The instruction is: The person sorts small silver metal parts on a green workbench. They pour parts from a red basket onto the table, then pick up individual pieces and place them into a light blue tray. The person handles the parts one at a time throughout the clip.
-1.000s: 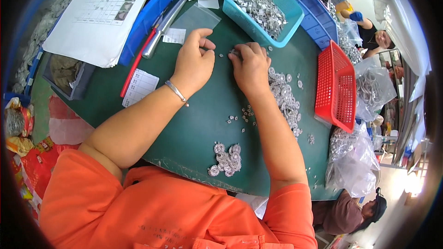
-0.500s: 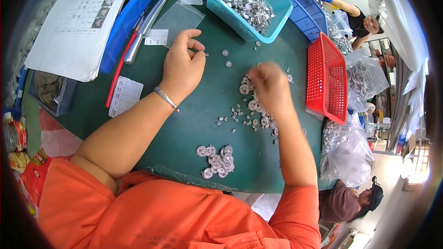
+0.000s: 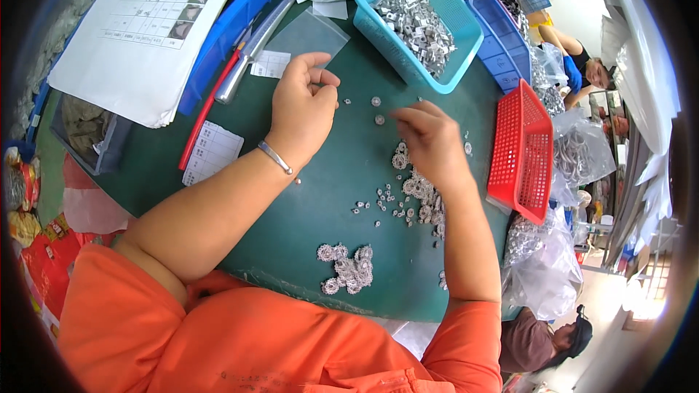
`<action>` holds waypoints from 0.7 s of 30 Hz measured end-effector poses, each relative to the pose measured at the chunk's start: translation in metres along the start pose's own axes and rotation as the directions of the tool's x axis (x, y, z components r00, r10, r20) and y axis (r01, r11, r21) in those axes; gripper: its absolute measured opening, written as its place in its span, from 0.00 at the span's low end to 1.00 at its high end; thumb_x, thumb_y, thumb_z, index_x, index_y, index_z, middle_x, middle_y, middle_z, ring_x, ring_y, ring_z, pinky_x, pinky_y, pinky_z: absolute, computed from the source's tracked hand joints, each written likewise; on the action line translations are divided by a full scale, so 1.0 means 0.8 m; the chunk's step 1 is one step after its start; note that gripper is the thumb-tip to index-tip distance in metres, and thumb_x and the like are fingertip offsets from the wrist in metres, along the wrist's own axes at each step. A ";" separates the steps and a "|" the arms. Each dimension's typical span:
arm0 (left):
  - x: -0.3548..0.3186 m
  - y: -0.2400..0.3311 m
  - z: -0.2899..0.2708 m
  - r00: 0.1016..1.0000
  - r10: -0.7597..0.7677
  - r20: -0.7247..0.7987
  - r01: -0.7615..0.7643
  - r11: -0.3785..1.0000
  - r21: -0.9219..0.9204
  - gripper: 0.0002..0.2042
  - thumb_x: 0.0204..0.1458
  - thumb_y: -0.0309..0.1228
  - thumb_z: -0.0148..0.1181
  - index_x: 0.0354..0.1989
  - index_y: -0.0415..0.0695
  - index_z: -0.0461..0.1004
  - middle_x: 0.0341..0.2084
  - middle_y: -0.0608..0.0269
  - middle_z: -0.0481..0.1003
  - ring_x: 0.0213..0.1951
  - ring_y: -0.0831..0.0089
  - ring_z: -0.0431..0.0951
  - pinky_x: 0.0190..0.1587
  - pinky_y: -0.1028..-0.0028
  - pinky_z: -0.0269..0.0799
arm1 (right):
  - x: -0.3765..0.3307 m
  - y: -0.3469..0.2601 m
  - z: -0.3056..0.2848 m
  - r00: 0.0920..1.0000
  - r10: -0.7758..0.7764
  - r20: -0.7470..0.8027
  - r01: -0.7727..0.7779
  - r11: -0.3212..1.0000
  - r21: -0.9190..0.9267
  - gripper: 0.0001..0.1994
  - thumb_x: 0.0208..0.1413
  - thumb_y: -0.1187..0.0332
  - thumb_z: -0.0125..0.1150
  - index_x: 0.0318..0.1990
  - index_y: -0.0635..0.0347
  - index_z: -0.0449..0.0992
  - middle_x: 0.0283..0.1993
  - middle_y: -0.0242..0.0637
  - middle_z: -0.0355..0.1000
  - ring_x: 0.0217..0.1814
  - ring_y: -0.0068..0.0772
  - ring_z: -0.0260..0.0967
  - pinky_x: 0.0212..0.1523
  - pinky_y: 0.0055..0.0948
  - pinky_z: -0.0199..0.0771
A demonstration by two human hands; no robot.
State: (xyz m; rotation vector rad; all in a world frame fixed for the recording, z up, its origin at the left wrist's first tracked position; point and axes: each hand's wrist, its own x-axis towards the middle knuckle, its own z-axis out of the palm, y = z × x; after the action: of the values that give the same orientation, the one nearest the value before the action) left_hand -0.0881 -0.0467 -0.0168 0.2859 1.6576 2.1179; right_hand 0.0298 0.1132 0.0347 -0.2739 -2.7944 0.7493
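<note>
My left hand [image 3: 302,105], with a silver bracelet [image 3: 275,157] at its wrist, hovers above the green table with its fingers curled in toward the thumb. Whether anything small sits between those fingertips is hidden. To its right, my right hand [image 3: 431,142] has its fingers bent and pressed together, pointing left; what they hold, if anything, cannot be made out. Under and beside the right hand lies a pile of silvery toothed rings [image 3: 421,188]. Loose small round metal pieces [image 3: 386,195] are scattered left of that pile. A second heap of toothed rings [image 3: 353,269] lies nearer me.
A turquoise basket [image 3: 378,29] of small metal parts stands at the back, a red basket [image 3: 520,153] at the right. Plastic bags [image 3: 542,262] of parts line the right edge. A red pen [image 3: 211,105] and paper slips lie left. Two other people are at the right.
My right hand has moved left from over the ring pile, toward my left hand. The left hand keeps its curled pose. The whole view has shifted slightly. A co-worker's blue-gloved hand has moved.
</note>
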 end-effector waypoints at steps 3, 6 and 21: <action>0.001 -0.001 0.002 0.999 0.029 0.038 -0.030 0.999 0.032 0.20 0.51 0.15 0.49 0.54 0.37 0.65 0.36 0.62 0.71 0.29 0.81 0.71 0.28 0.82 0.68 | 0.010 -0.014 0.036 0.997 -0.072 -0.014 0.071 0.997 -0.037 0.11 0.47 0.81 0.62 0.40 0.65 0.77 0.39 0.47 0.70 0.39 0.52 0.72 0.41 0.39 0.75; -0.002 0.000 -0.002 0.997 0.012 0.082 -0.015 0.999 0.032 0.19 0.51 0.16 0.50 0.53 0.38 0.66 0.36 0.63 0.72 0.29 0.81 0.71 0.29 0.82 0.68 | 0.019 -0.007 0.043 0.999 -0.026 -0.021 0.025 0.998 -0.063 0.08 0.47 0.79 0.63 0.37 0.66 0.76 0.41 0.49 0.68 0.40 0.55 0.71 0.41 0.42 0.74; 0.017 -0.010 -0.015 0.987 0.027 0.161 -0.045 0.993 0.105 0.17 0.54 0.21 0.52 0.54 0.39 0.69 0.37 0.65 0.73 0.30 0.83 0.71 0.32 0.83 0.69 | 0.005 -0.022 0.048 0.996 0.084 0.019 -0.076 0.961 -0.266 0.10 0.45 0.77 0.58 0.37 0.69 0.73 0.40 0.55 0.73 0.44 0.52 0.74 0.44 0.40 0.77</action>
State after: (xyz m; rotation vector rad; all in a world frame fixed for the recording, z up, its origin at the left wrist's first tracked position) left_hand -0.1035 -0.0496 -0.0295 0.5090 1.6872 1.9771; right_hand 0.0136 0.0814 0.0120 -0.4284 -2.9256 0.3954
